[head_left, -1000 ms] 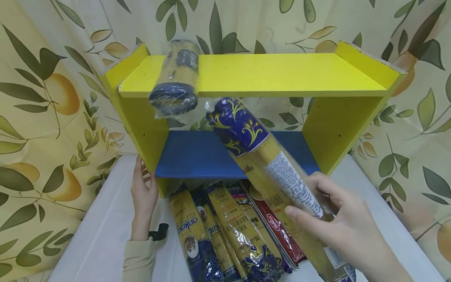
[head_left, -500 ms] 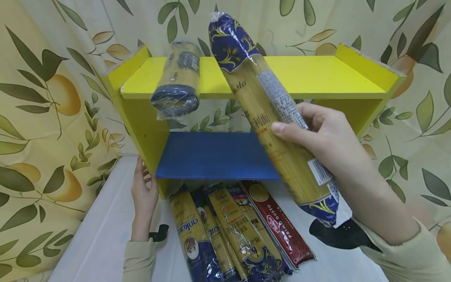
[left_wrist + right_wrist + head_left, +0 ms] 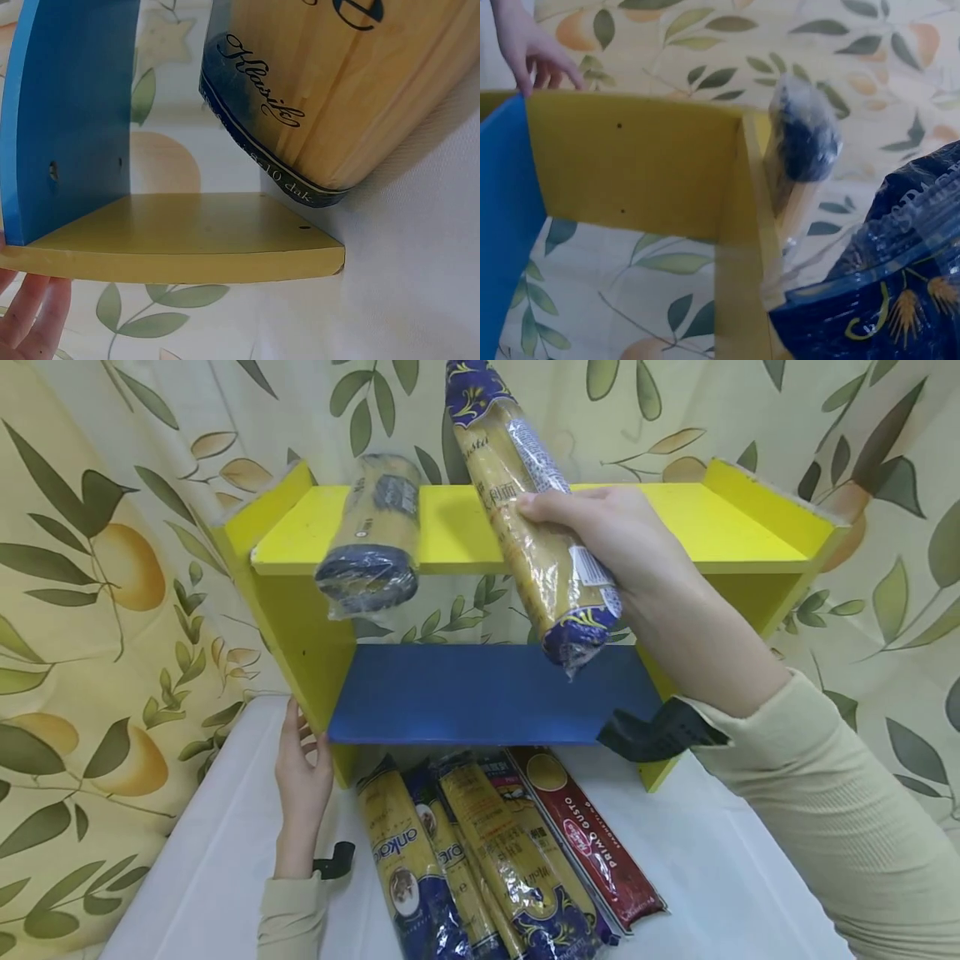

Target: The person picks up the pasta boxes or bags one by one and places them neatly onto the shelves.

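Note:
My right hand [image 3: 600, 539] grips a long spaghetti pack [image 3: 525, 510] with blue ends, tilted above the yellow top shelf [image 3: 675, 518]; its near end [image 3: 885, 300] fills the right wrist view's corner. Another spaghetti pack [image 3: 375, 535] lies on the top shelf at the left, its end [image 3: 804, 139] overhanging the front edge. My left hand [image 3: 300, 777] rests with straight fingers [image 3: 30, 315] against the shelf's yellow left side panel [image 3: 292, 618]. Several more pasta packs [image 3: 480, 852] lie on the white table in front of the shelf.
The shelf has a blue lower board [image 3: 480, 693] and yellow side panels. A red pasta pack [image 3: 592, 843] lies rightmost in the row. A leaf-and-fruit patterned curtain [image 3: 90, 568] hangs behind and on both sides. White tabletop [image 3: 735, 877] shows to the right.
My right hand has lifted the spaghetti pack up from the table level and moved it back over the top shelf. The left hand has stayed at the side panel.

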Demonstrator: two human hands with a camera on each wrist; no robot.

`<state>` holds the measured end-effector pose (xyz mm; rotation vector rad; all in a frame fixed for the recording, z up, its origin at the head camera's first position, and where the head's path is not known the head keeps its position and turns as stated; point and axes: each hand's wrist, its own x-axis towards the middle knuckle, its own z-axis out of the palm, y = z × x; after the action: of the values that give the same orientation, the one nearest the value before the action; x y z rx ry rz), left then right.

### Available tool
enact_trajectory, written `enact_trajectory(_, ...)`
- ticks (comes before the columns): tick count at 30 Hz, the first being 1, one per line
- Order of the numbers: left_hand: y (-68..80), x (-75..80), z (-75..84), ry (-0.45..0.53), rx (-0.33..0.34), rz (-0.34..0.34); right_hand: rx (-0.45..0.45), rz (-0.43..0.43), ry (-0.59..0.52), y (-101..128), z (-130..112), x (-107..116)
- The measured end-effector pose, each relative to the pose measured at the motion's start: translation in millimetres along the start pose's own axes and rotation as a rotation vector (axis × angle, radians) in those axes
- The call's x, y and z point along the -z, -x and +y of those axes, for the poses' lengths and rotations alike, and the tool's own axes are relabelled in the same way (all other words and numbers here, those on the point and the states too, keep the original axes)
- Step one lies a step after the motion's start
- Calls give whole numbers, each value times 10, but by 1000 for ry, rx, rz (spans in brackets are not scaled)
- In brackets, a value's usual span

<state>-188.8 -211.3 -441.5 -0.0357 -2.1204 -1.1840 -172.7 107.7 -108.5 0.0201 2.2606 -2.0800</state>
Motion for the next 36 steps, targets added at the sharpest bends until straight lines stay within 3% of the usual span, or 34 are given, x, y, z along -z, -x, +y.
enact_trajectory(7,8,12,1,-11,-5,-5,-70,104,-30,-342,-136,-170)
enact_trajectory(12,18,24,-20,-10,0,1,-161,124,-72,-555,-215,-276)
enact_trajectory(17,20,20,-34,-14,-3,10,-178,138,-42,-658,-263,-325)
enact_trajectory(29,4,39,1,-38,7,0,-101,129,211,-595,-232,-329)
enact_trajectory(36,1,48,-13,-33,5,6,1,59,317,-553,-172,-333)
